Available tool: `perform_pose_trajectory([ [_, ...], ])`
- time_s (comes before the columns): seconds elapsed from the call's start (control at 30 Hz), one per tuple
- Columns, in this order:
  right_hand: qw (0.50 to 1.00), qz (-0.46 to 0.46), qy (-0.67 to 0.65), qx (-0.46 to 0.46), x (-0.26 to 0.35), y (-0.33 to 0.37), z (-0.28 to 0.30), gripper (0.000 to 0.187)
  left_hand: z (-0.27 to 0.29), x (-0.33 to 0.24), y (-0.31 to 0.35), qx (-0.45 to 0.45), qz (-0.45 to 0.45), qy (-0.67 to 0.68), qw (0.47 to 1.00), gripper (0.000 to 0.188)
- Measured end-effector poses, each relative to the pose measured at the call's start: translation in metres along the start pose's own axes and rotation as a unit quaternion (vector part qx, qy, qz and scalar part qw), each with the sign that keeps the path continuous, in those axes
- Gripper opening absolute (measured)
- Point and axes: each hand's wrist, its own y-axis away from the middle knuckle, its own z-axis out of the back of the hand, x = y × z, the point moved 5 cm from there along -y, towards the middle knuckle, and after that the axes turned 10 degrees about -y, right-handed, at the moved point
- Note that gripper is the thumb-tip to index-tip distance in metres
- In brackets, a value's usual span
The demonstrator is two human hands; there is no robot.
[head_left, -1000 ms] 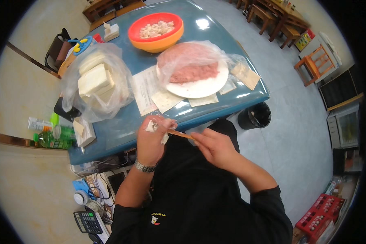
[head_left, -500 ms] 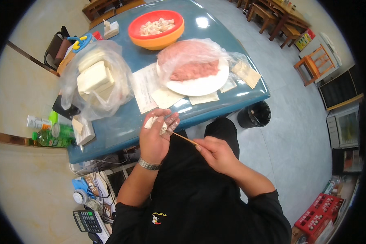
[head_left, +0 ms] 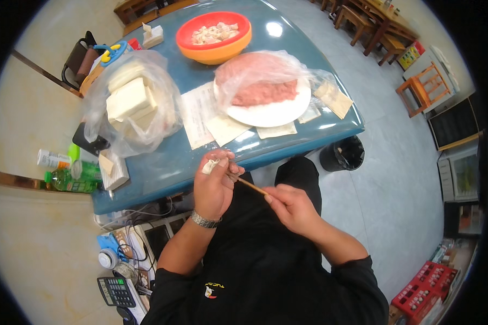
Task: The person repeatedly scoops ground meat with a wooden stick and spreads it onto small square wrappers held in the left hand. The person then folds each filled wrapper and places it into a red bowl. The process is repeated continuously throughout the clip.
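- Dumpling wrapper (head_left: 210,166), pale and crumpled, sits in the person's left hand (head_left: 213,187), just off the near edge of a glossy blue table (head_left: 165,170); from my remote seat I see only part of it past the thumb.
- Left fingers are curled around the wrapper, with the thumb pressed over it; a metal-banded wristwatch (head_left: 205,219) circles that wrist.
- Right hand (head_left: 293,206) pinches a thin wooden stick (head_left: 252,187) between thumb and fingers. Its far end reaches the left fingers, and I cannot tell whether the tip touches the wrapper.
- Done, as far as I can judge: a heap of small folded dumplings (head_left: 216,33) rests in a red bowl (head_left: 186,28), which sits in an orange bowl (head_left: 217,56) toward the back of the table.
- Left over: a thick stack of square wrappers (head_left: 129,103) in an open clear plastic bag (head_left: 165,135), and a large mound of pink minced meat (head_left: 265,91) on a white plate (head_left: 271,116), partly under clear film (head_left: 244,86).
- I judge the work well short of complete; the piece in hand looks unfinished.
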Motion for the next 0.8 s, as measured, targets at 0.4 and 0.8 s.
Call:
perform_pose_trajectory([
  [0.4, 0.994, -0.050, -0.093, 0.012, -0.006, -0.001, -0.005, 0.020, 0.008, -0.015, 0.002, 0.028, -0.027, 0.121, 0.992, 0.025],
  [0.8, 0.987, -0.096, -0.127, 0.012, -0.017, -0.004, -0.008, 0.021, 0.000, -0.009, 0.004, 0.027, -0.043, 0.037, 0.998, 0.015],
])
